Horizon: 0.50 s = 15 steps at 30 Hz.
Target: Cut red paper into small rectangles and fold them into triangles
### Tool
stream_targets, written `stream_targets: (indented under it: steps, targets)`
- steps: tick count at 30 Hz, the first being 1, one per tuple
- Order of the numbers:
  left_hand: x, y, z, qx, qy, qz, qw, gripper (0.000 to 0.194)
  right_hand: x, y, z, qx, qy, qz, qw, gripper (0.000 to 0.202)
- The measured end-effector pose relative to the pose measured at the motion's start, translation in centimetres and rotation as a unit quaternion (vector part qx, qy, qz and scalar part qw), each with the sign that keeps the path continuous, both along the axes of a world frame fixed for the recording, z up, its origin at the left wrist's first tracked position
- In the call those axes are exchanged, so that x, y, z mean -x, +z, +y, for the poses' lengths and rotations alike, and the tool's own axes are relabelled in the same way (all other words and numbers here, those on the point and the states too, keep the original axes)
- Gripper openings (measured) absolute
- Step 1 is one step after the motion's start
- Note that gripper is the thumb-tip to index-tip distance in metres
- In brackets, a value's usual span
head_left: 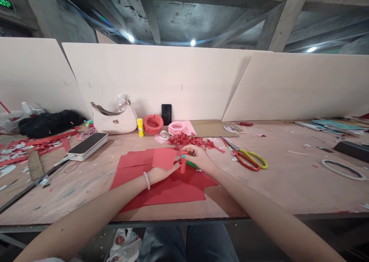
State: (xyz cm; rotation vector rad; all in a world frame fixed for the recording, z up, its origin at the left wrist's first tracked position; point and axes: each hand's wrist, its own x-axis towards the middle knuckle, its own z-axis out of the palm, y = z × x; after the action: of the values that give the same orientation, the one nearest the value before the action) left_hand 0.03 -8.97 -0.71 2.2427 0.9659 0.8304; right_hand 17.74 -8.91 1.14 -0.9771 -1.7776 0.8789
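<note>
Over a stack of red paper sheets [161,193], my hands meet at a narrow red paper strip [183,166]. My left hand [163,173], with a beaded bracelet on the wrist, pinches the strip from the left. From the right, my right hand [198,157] is closed on its upper part with bent fingers. A squarish piece of red paper [164,158] lies just beyond my left hand. Beneath my right hand a green ridged object [191,164] is partly covered. Folded red paper pieces [187,140] are heaped behind the hands.
Scissors [249,158] with red and yellow handles lie to the right. At the back are a glue stick [140,127], a red paper ring [153,124], a pink ring [177,128], a phone [166,114] and a handbag [115,120]. A white-cased device [88,146] sits left.
</note>
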Motion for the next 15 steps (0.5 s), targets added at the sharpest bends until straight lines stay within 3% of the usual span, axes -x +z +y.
stream_targets:
  steps: [15]
  targets:
    - [-0.37, 0.42, -0.63, 0.041, -0.050, -0.022, 0.998, 0.026, 0.46, -0.41, -0.05, -0.007, 0.029, 0.036, 0.999, 0.008]
